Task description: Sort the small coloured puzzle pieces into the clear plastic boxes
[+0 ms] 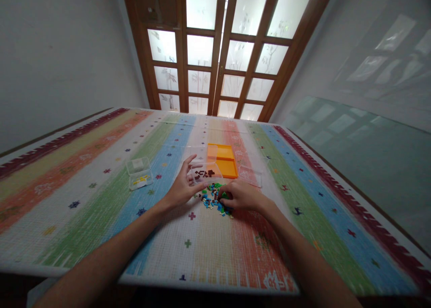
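Observation:
My left hand grips a small clear plastic box by its left side, fingers behind it and thumb in front. Dark brown toy pieces lie inside the box. Just in front of it, a loose pile of tiny building bricks in blue, green, brown and cream is spread on the tablecloth. My right hand reaches into the pile's right side with fingers curled together. Whatever sits between those fingertips is hidden.
An orange divided tray stands behind the box. To its right lies a clear plastic container. On the left, an open clear case holds yellow pieces. A striped tablecloth covers the table; wooden glazed doors stand beyond.

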{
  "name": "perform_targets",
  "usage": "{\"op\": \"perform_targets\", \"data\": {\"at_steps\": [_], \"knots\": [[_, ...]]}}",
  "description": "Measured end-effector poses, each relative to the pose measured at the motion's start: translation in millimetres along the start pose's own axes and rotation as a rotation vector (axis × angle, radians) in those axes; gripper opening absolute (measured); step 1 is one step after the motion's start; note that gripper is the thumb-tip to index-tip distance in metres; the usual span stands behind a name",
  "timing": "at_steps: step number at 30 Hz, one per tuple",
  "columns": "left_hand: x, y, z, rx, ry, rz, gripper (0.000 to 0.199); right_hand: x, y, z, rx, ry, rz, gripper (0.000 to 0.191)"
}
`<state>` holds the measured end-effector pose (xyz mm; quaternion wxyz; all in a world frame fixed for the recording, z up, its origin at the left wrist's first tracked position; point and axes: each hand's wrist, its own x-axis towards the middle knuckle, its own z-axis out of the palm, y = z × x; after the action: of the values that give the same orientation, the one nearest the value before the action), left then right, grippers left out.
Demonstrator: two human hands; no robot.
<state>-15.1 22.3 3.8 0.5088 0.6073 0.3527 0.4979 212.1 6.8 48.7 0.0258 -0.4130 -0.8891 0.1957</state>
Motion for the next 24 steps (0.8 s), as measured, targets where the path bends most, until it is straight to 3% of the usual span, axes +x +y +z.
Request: {"op": "perform_targets", "data": {"at_steps": [12, 24], "knots": [[-0.6, -2.0, 0.1, -0.004, -0.009, 0.000, 0.091, 1.7, -0.2, 3.3, 0.018, -0.019, -0.021, 0.022], [-0.3, -1.4, 0.4, 0.014, 0.002, -0.015, 0.092, -2.3, -0.9, -0.7, -0.020, -0.016, 0.001, 0.015]]}}
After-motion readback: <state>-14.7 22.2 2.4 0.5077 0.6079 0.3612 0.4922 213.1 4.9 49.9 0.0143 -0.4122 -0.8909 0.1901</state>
